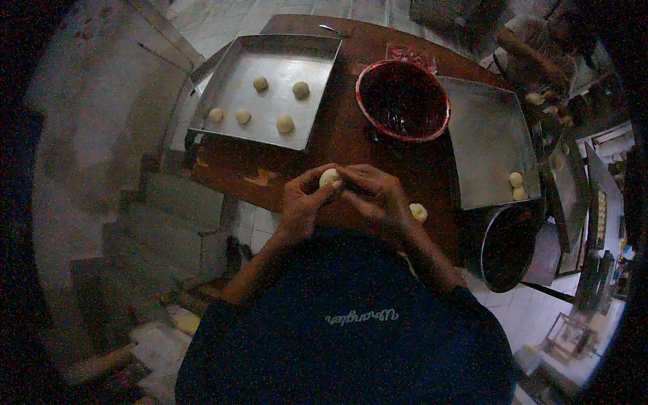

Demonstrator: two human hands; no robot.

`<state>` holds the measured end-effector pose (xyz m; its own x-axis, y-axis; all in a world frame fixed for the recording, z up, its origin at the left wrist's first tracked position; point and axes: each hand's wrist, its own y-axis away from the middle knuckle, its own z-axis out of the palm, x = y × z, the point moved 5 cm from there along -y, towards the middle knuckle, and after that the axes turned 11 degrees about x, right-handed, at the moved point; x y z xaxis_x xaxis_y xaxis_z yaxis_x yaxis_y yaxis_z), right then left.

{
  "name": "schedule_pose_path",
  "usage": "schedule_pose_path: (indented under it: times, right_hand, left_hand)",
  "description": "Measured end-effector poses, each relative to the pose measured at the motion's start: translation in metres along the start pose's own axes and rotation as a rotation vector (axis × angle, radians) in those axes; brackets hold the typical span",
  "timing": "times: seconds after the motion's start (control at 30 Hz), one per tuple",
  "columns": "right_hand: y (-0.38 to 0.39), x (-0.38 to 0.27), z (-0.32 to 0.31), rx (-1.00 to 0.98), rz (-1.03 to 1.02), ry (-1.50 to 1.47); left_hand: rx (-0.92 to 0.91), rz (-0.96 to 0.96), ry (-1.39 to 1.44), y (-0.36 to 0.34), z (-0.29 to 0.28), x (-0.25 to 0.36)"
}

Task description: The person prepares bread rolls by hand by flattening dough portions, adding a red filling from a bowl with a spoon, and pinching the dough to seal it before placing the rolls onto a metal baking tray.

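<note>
Over the near edge of the table, my left hand (303, 201) is closed around a small pale dough ball (329, 177). My right hand (375, 192) meets it there, fingers curled and their tips pressed against the ball's right side. Another lump of dough (418, 213) lies on the table beside my right wrist. Beyond my hands to the left, a metal tray (223, 70) bears several round dough balls (285, 124), spaced apart. A red-rimmed bowl (403, 138) with dark, glossy contents stands past my right hand.
On the right, a second tray (482, 131) has two dough balls (516, 179) touching near its corner. A dark round container (509, 248) stands below it. Behind the bowl lies a clear packet of red stuff (413, 57). A person (540, 57) is at the far right.
</note>
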<state>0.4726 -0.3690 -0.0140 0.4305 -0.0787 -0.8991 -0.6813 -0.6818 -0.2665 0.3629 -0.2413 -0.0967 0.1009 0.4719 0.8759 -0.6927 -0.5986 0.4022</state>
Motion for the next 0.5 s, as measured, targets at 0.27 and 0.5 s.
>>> schedule_pose_path:
  times: [0.27, 0.5]
  right_hand:
    - [-0.003, 0.021, -0.016, 0.095, 0.178, -0.182]
    - [-0.015, -0.039, -0.021, 0.035, 0.477, -0.356]
  left_hand:
    - [-0.081, -0.029, 0.191, 0.023, 0.026, 0.052]
    - [-0.076, 0.121, -0.12, 0.007, 0.016, 0.039]
